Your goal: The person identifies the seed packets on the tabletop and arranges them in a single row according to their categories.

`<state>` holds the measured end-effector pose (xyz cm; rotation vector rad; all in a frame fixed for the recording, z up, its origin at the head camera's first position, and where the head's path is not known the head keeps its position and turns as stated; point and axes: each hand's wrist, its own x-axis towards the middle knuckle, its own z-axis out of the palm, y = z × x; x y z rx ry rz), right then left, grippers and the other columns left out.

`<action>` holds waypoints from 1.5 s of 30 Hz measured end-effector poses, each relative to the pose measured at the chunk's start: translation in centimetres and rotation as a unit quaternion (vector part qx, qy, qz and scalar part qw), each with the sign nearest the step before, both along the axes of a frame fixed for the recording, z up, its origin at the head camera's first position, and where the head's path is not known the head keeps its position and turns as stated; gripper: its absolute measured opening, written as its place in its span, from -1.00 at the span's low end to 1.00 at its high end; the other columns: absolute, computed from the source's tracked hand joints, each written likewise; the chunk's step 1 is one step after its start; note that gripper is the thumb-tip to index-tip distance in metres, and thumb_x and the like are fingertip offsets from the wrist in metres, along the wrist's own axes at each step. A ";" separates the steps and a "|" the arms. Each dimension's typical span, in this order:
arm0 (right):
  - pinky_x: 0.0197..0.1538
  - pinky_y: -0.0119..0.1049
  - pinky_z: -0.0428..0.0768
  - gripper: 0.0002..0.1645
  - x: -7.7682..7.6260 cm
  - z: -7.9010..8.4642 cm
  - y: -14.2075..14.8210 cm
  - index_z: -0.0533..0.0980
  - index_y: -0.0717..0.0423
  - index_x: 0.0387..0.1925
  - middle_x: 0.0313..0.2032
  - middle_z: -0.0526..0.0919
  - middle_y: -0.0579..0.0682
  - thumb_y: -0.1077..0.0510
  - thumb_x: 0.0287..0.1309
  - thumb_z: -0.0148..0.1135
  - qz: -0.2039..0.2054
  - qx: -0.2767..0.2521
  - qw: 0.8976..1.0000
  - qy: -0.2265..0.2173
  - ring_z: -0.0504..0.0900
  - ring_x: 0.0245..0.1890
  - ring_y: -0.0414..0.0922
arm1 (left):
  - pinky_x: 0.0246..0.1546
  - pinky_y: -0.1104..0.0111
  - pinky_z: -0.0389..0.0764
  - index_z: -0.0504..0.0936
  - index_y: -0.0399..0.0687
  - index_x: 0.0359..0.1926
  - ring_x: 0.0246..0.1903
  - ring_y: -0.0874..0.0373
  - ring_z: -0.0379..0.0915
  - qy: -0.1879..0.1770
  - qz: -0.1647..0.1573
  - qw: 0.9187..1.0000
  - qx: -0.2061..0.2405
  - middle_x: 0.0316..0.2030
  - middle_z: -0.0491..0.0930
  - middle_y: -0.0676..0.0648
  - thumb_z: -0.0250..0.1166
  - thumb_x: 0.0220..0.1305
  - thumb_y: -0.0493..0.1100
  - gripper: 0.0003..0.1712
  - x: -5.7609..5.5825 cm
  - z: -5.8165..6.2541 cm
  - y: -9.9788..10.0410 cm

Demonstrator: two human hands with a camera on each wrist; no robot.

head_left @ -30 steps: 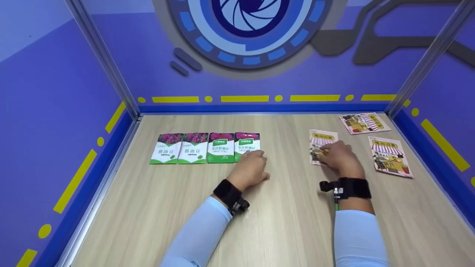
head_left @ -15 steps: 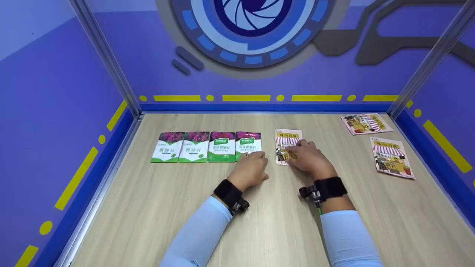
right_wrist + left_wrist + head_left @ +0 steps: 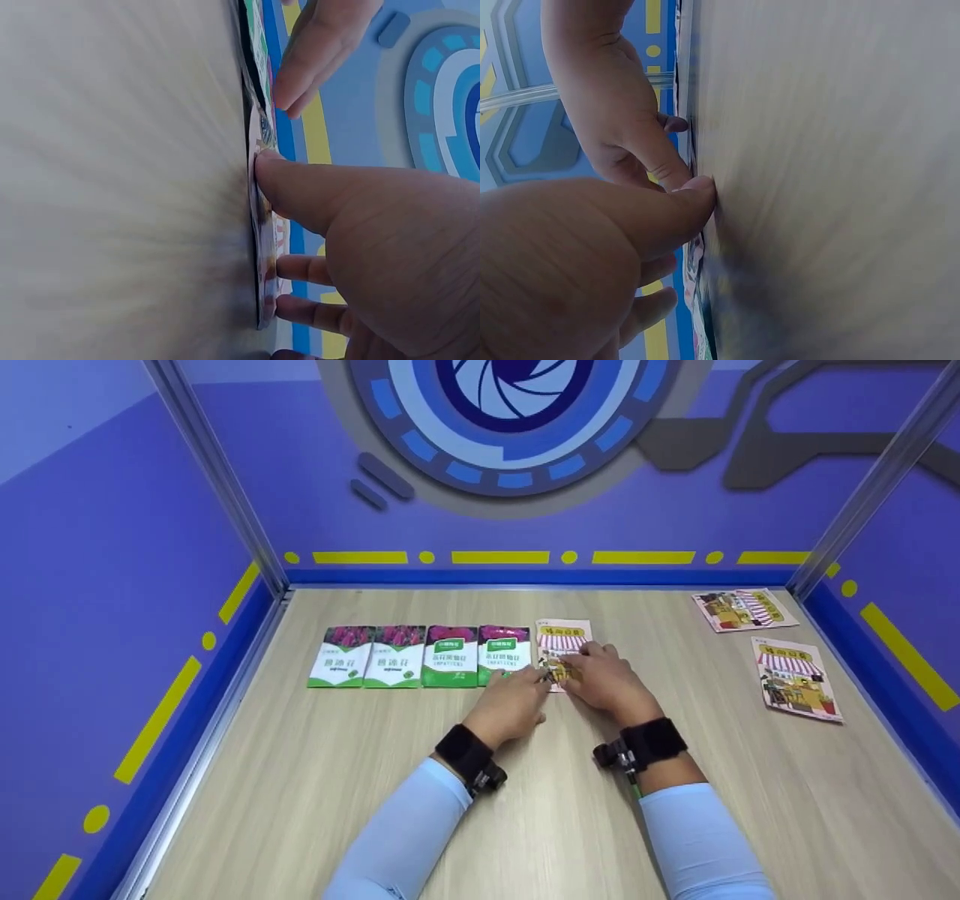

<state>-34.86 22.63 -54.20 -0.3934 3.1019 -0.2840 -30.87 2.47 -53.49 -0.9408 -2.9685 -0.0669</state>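
In the head view, my right hand (image 3: 606, 681) rests its fingertips on a pink seed packet (image 3: 562, 639) with a striped awning picture. The right wrist view shows its thumb (image 3: 277, 180) pressing that packet's face, with the other fingers extended onto it. My left hand (image 3: 510, 705) lies over the lower edge of a green-and-white seed packet (image 3: 504, 649), its fingertips reaching the pink packet's left side. To the left, in the same row, lie another green seed packet (image 3: 450, 656) and two white packets (image 3: 396, 658) with purple-pink flower spikes. Both hands partly cover the packets beneath them.
Two more pink packets lie apart at the right: one turned sideways (image 3: 745, 610) near the back corner, another (image 3: 797, 679) closer to me. A wooden tabletop (image 3: 570, 825) carries everything, with blue walls (image 3: 495, 540) at the back and sides.
My right hand has slid the pink packet leftward across the table, up beside the green packet at the row's right end. The left hand has shifted slightly right, toward it.
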 end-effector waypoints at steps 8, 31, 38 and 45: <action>-0.07 0.19 0.45 -0.40 0.3 -0.1 -0.6 0.41 -0.24 0.19 0.19 0.34 0.13 -0.23 0.09 0.17 0.001 0.011 1.000 0.015 0.34 0.08 0.16 | 0.24 -0.14 0.18 0.41 0.19 0.20 0.35 0.06 0.14 -0.011 0.005 1.000 -0.020 0.34 0.25 0.11 0.21 0.14 0.21 -0.40 0.0 -0.5 -0.1; 0.04 0.26 0.38 -0.40 0.2 0.4 -0.7 0.43 -0.18 0.17 0.23 0.36 0.12 -0.22 0.09 0.18 0.010 -0.001 1.000 -0.007 0.29 0.19 0.19 | 0.28 -0.12 0.17 0.39 0.15 0.23 0.34 0.03 0.15 0.004 -0.012 1.000 -0.027 0.31 0.28 0.05 0.20 0.17 0.18 -0.39 0.4 -0.5 0.0; 0.13 0.29 0.30 -0.41 -0.3 1.2 1.7 0.44 -0.16 0.16 0.25 0.32 0.08 -0.19 0.09 0.19 -0.034 -0.064 0.996 -0.047 0.29 0.23 0.17 | 0.29 -0.13 0.15 0.39 0.14 0.22 0.34 0.01 0.14 0.003 -0.011 1.000 -0.022 0.33 0.26 0.03 0.20 0.17 0.14 -0.41 0.7 -0.3 -0.1; 0.20 0.31 0.22 -0.41 -1.3 1.9 6.9 0.40 -0.05 0.19 0.24 0.32 0.15 -0.19 0.17 0.10 -0.074 -0.078 0.992 -0.069 0.24 0.26 0.24 | 0.28 -0.12 0.16 0.37 0.12 0.25 0.35 0.01 0.14 0.001 -0.010 1.000 -0.027 0.34 0.25 0.04 0.17 0.20 0.15 -0.39 0.9 -0.2 0.0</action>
